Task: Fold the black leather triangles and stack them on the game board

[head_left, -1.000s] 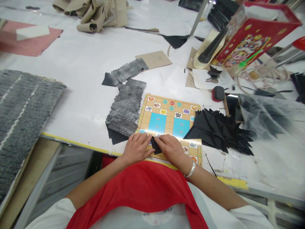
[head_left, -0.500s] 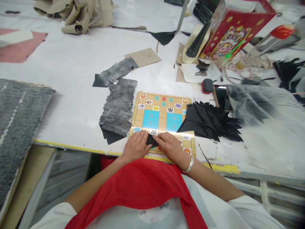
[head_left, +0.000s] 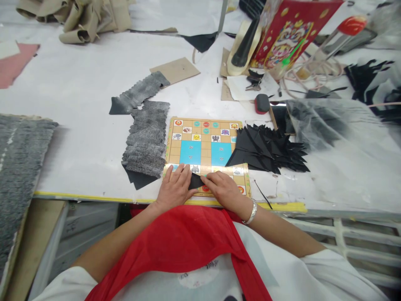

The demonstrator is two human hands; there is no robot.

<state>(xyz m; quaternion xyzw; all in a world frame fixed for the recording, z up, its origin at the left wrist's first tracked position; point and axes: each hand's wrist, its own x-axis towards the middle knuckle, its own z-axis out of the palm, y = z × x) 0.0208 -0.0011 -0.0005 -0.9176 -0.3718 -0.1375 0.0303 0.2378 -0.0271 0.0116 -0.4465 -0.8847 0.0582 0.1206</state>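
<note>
A small black piece of material point(head_left: 196, 181) lies on the near edge of a colourful game board point(head_left: 203, 146). My left hand point(head_left: 175, 188) presses on its left side with fingers laid flat and slightly spread. My right hand point(head_left: 223, 190), with a silver bracelet on the wrist, holds down its right side with fingers together. Just right of the board fans a pile of black triangular pieces point(head_left: 266, 148). Left of the board sits a stack of grey fuzzy strips point(head_left: 145, 142) over black backing.
The white table point(head_left: 87, 104) carries a red printed box point(head_left: 288, 29), a cardboard square point(head_left: 175, 70), beige scraps point(head_left: 78, 16), a red-and-black small tool point(head_left: 261, 103) and clear plastic bags point(head_left: 328, 125). A grey fuzzy sheet point(head_left: 19, 167) lies at far left.
The view has shifted, so everything sits further left and lower in frame. Both hands stay on the black piece, with the left fingers spreading flatter over it.
</note>
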